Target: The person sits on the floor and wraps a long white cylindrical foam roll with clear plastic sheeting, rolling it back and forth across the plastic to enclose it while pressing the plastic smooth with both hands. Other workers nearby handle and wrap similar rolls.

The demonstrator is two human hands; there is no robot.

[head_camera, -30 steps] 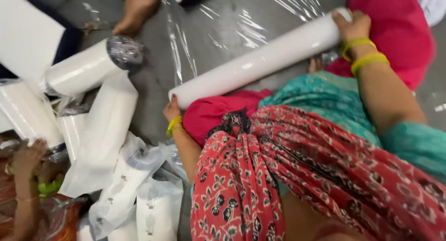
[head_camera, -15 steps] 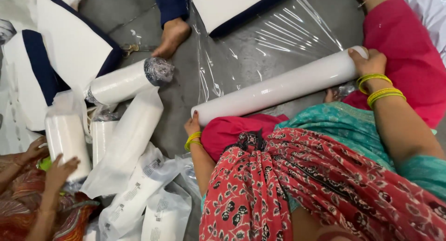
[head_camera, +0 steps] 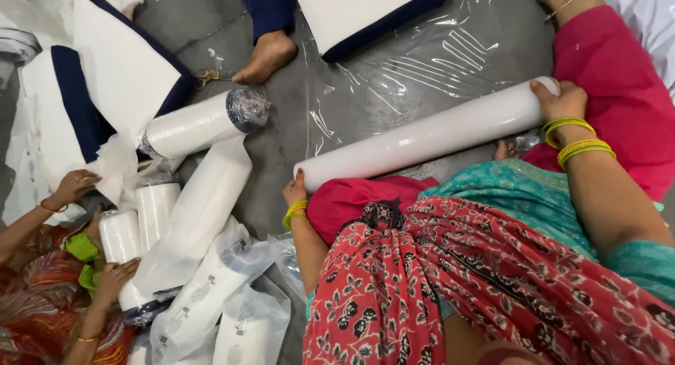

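Gripping white roll (head_camera: 429,134): left hand (head_camera: 295,190), right hand (head_camera: 559,99).

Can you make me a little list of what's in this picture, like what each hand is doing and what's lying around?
Left hand: grips the near end of the long white roll
Right hand: grips the far end of that roll
Roll: lies on a clear plastic sheet spread over the grey floor
Wrists: yellow bangles
Nearby: wrapped white rolls, white cushions with blue edges, scissors
Others: a bare foot; another person's hands on a small roll
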